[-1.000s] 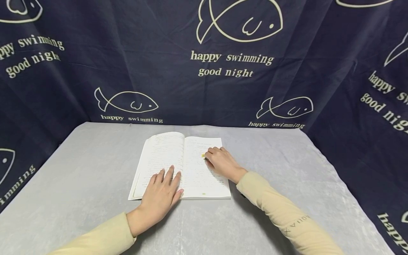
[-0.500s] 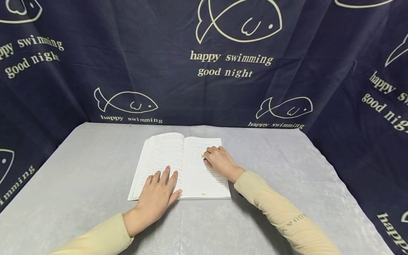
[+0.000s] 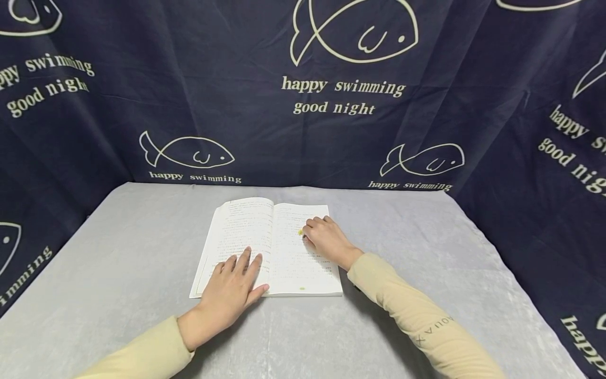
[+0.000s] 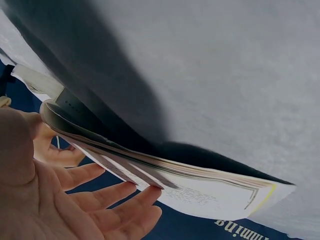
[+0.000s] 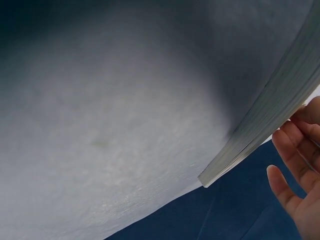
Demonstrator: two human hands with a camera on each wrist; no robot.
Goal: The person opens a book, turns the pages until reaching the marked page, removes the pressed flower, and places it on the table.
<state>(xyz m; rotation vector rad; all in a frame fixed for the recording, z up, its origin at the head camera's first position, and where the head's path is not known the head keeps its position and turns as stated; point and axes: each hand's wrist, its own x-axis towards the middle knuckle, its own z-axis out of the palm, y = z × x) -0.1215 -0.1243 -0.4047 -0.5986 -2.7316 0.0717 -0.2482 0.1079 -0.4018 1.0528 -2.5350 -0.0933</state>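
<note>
An open book [image 3: 289,263] with printed white pages lies on the table. My left hand [image 3: 228,292] rests on the lower left page, fingers straight and spread, thumb toward the middle fold. In the left wrist view, the fingertips of the left hand [image 4: 110,210] touch that page. Over the right page, my right hand [image 3: 329,239] pinches a small yellow thing [image 3: 300,232] between thumb and fingers; most of it is hidden, and I cannot tell its kind. The right wrist view shows the right hand [image 5: 300,155] beside the thick page edges [image 5: 255,120], its outer fingers loosely bent.
A grey cloth covers the table [image 3: 142,237]. Around its back and sides hangs a dark blue curtain [image 3: 265,121] with fish outlines and lettering. Beige sleeves [image 3: 416,310] cover both forearms.
My left hand has slid slightly left and toward me across the left page. The right hand has shifted a little left, still pinching the yellow thing.
</note>
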